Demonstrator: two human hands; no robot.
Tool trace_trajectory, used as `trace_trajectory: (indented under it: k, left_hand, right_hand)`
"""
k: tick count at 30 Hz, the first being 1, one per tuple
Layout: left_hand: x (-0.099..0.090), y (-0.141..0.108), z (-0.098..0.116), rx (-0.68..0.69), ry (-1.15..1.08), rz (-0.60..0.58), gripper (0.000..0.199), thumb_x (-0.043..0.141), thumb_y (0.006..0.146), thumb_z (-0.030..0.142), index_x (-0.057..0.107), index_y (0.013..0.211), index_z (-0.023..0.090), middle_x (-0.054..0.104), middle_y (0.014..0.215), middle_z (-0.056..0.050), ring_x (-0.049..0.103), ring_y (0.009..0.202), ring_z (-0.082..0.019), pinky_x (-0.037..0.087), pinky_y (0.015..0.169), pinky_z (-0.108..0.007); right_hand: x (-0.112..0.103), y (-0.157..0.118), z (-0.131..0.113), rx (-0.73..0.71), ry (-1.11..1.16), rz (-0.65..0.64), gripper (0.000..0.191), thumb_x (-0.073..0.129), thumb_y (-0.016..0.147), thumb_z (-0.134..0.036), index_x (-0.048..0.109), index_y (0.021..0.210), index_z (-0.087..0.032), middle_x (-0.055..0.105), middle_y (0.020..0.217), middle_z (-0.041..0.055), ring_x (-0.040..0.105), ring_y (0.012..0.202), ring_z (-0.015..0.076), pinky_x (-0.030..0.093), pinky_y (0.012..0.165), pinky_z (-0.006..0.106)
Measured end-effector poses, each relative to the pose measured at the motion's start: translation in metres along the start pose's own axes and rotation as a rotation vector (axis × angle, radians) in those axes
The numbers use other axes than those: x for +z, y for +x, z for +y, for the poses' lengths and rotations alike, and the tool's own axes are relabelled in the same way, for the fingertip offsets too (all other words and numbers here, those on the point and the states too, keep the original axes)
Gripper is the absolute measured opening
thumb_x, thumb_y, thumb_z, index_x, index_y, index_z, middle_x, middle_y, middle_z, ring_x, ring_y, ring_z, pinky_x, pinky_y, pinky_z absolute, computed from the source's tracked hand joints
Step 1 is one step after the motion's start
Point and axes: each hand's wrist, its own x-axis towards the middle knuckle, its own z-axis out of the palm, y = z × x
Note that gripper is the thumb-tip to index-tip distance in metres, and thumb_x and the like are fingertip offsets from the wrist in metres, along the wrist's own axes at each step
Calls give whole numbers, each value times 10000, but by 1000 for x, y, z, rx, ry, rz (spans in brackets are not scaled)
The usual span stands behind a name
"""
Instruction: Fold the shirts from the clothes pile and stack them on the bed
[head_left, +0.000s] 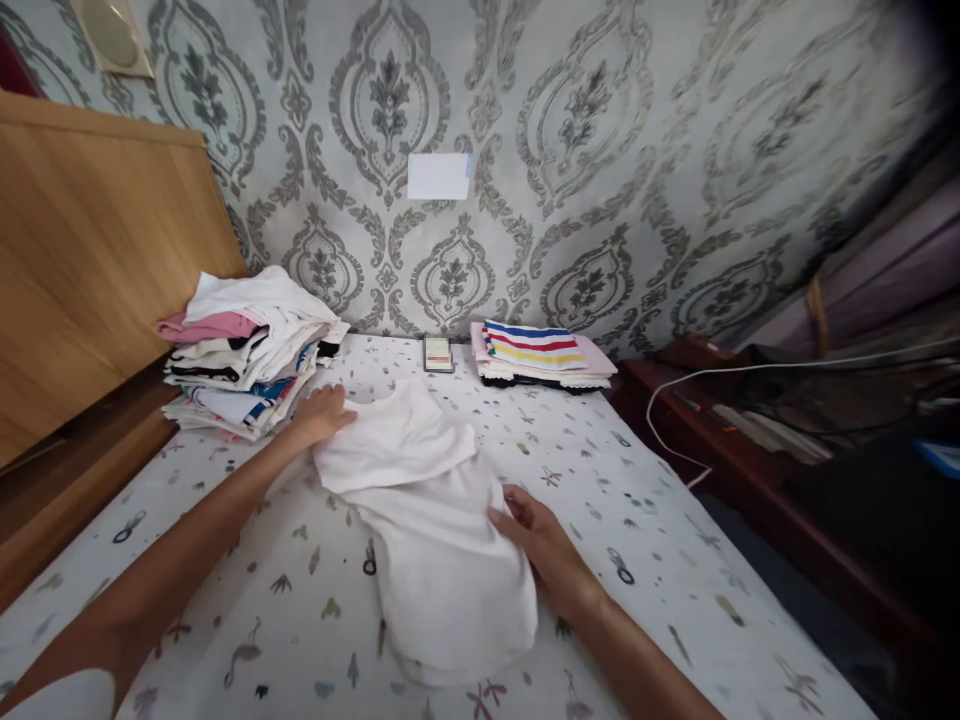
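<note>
A white shirt (442,540) lies rumpled on the patterned bed sheet (330,610), its neck end pointing away from me and a fold running across its upper part. My left hand (324,412) is closed at the shirt's far left corner, near the shoulder. At the right side edge, my right hand (536,540) pinches the cloth with the thumb on top; its other fingers are partly hidden. Just beyond my left hand stands a tall stack of folded clothes (251,350), mostly white with some pink, black and blue.
Against the wall (480,90) lies a smaller folded pile (544,355) topped by striped cloth. A small flat box (439,354) sits left of it. A wooden panel (97,250) borders the left; a dark red ledge (757,500) with a white cable (652,400) borders the right.
</note>
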Motion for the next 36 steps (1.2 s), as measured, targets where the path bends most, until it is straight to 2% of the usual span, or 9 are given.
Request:
trace_trajectory:
  k: [3,6,9,11,13,17,23,30,36]
  left_hand:
    - [-1,1,-8,-15,-88,-87,317,579,848,342,642,1082,138,669,1217,-168,613,1148,-337,490,911,-396]
    - [-4,-25,26,46,-417,-15,317,508,903,363,628,1114,160,699,1127,-104,654,1048,-268,522,833,-339]
    - [-12,-68,82,327,-981,-187,398,521,920,464,606,1189,183,693,1099,-93,681,932,-235,545,745,-330]
    - [-20,-95,112,639,-1064,-441,385,574,914,445,610,1218,209,680,1158,-100,668,1016,-228,539,819,-332]
    - [-24,-110,123,789,-1016,-491,350,564,937,414,613,1234,235,661,1227,-94,632,1110,-226,511,903,-338]
    - [-9,-105,95,668,-791,-312,318,493,956,456,656,1076,211,694,1080,-73,645,995,-229,511,816,-319]
    - [45,-113,48,500,-531,-219,733,635,813,617,432,1408,241,543,1390,-136,541,1215,-322,465,975,-435]
    - [72,-155,87,558,-311,-112,679,750,719,501,553,1287,186,559,1358,-159,450,1295,-387,267,1136,-586]
    - [54,-158,92,538,-478,-210,300,515,753,118,638,1009,216,682,1091,-81,601,1076,-276,472,950,-421]
  right_hand:
    - [-12,-3,-1,-173,-425,149,352,703,759,-507,703,967,-222,710,957,79,643,944,284,524,773,392]
    - [3,-6,-13,-312,-534,176,367,690,784,-475,694,1071,-245,691,1078,90,622,1006,280,525,793,406]
    - [34,-6,-26,-306,-259,-26,546,775,730,-452,634,1220,-255,699,1101,73,657,966,247,544,806,393]
    - [48,-4,-30,-267,6,-73,539,803,706,-486,659,1160,-233,720,1061,67,676,952,243,549,817,378]
    - [49,-2,-30,-171,234,0,448,814,695,-518,697,992,-203,742,931,59,691,884,238,554,782,353]
    - [21,-5,-26,37,473,255,381,895,618,-402,699,858,-181,749,802,40,695,781,215,559,669,289]
    - [-23,-11,-32,74,573,409,213,828,707,-292,717,853,-185,763,844,46,721,825,239,605,709,322]
    - [-41,-20,-73,-228,637,459,44,714,835,-245,712,877,-236,752,900,-7,720,936,192,613,852,325]
    - [-41,-44,-126,-529,646,521,188,538,975,-197,714,908,-200,742,971,-9,691,1010,104,576,906,228]
